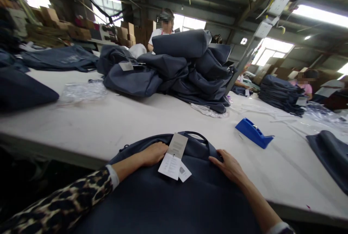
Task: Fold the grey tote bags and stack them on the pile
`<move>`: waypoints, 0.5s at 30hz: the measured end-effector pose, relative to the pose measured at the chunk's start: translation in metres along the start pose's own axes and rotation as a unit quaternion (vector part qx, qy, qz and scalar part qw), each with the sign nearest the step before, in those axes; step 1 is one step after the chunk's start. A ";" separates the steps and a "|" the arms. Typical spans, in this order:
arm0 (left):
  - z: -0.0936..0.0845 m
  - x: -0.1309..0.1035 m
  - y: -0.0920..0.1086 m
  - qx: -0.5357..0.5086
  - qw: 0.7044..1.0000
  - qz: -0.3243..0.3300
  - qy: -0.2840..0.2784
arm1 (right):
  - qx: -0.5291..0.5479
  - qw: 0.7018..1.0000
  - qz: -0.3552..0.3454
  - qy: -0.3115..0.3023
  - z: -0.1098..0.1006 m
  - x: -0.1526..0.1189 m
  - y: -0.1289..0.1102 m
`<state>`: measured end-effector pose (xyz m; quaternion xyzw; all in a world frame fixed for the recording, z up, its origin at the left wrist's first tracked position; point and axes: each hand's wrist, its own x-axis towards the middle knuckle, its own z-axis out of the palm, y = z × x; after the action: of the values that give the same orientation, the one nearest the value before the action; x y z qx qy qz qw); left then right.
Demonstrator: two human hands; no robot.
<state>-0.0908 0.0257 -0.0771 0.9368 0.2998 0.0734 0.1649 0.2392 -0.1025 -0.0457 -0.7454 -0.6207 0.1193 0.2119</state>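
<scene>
A dark blue bag [195, 197] lies at the near edge of the white table, its strap handle [199, 138] at the top. Paper tags [178, 146] hang on its upper middle. My left hand [154, 153] is closed on the bag's top edge just left of the tags, its fingertips partly hidden. On the right, my right hand [228, 163] grips the bag's top edge beside the handle's end, thumb on the near face and fingers toward the far side.
A heap of dark blue bags [174, 71] covers the table's back middle. A blue tape dispenser [254, 132] stands to the right. Clear plastic [84, 91] lies at left, folded dark fabric [330, 154] at right. Several people work beyond the white table [152, 114].
</scene>
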 end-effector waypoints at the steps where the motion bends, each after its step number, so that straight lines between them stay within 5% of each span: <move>1: 0.000 -0.001 0.001 0.003 1.000 0.000 0.010 | 0.018 1.000 0.001 0.010 0.003 0.007 -0.007; 5: -0.006 -0.015 0.004 0.018 0.998 0.016 0.066 | 0.113 0.993 -0.022 0.040 0.001 0.012 -0.029; 11: -0.021 -0.036 -0.001 0.024 0.970 0.008 0.243 | 0.288 0.957 -0.001 0.015 -0.034 -0.032 -0.044; 15: -0.037 -0.023 -0.016 -0.031 0.972 -0.033 0.232 | 0.330 0.944 0.024 0.004 -0.040 -0.044 -0.046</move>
<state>-0.1270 0.0345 -0.0495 0.8782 0.3581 0.2925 0.1227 0.2077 -0.1452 0.0073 -0.6491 -0.5277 0.3191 0.4454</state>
